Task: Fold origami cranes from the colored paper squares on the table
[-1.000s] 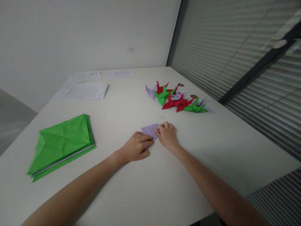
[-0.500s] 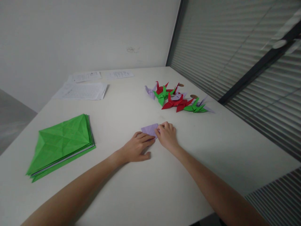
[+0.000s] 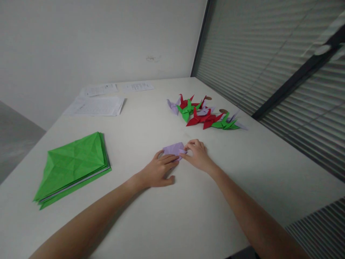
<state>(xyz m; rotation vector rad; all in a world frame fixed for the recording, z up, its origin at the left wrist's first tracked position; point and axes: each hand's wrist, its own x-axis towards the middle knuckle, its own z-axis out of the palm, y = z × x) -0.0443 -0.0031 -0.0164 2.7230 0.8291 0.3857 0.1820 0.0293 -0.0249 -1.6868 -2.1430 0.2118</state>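
A small folded piece of purple origami paper [image 3: 174, 148] lies flat on the white table [image 3: 151, 223] between my hands. My left hand [image 3: 160, 169] rests on its near left part, fingers stretched out flat and thumb apart. At the right corner, my right hand [image 3: 197, 154] pinches a flap of the purple paper between thumb and fingers. The fingers cover part of the near edge and the right tip.
Green creased sheets [image 3: 75, 158] lie stacked at the left, with a greyish layer between them. Red, green and purple paper cranes [image 3: 205, 117] cluster at the back right. Printed papers [image 3: 99, 106] lie at the back left. Window blinds [image 3: 269, 57] border the right side.
My right hand has moved slightly right, and its thumb and fingers now grip a lifted flap at the paper's right corner. My left hand stays on the paper.
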